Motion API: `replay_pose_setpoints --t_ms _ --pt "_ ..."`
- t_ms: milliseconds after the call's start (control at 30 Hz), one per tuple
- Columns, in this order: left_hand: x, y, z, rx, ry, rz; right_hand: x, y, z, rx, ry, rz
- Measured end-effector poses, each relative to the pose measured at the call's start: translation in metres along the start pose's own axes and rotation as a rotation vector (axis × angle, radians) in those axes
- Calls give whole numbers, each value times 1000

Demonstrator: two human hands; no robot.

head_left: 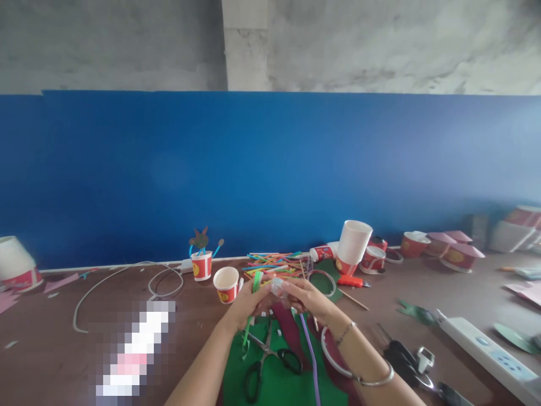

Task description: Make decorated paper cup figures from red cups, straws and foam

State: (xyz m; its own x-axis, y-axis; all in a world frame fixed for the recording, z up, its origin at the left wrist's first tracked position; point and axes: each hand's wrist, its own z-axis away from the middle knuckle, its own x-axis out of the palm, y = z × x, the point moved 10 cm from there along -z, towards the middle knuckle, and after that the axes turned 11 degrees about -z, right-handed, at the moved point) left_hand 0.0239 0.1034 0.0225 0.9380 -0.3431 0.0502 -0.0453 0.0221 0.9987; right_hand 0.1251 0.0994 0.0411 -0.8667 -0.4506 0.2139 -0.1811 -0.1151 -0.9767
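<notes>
My left hand and my right hand meet over the middle of the table, fingers closed around a small clear, whitish item that is too small to name. A green strip also passes through my left hand and hangs below it. Beneath both hands lies green sheet material with a dark red piece on it. Black-handled scissors rest open on the green sheet. A purple strip runs beside them, below my right hand.
Colourful sticks lie behind my hands. Paper cups stand left of them, one with a decorated figure. Stacked cups, an orange cutter and a power strip are on the right. A white cable curls at left.
</notes>
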Motion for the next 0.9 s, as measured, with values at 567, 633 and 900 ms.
replay_pose_setpoints --t_ms 567,633,900 --pt "5 -7 -3 2 -21 38 -2 13 1 90 35 -3" --pt "5 -5 -3 4 -18 -9 -6 14 0 95 74 25" --pt "6 -1 -5 74 -7 -133 -7 6 -1 38 110 98"
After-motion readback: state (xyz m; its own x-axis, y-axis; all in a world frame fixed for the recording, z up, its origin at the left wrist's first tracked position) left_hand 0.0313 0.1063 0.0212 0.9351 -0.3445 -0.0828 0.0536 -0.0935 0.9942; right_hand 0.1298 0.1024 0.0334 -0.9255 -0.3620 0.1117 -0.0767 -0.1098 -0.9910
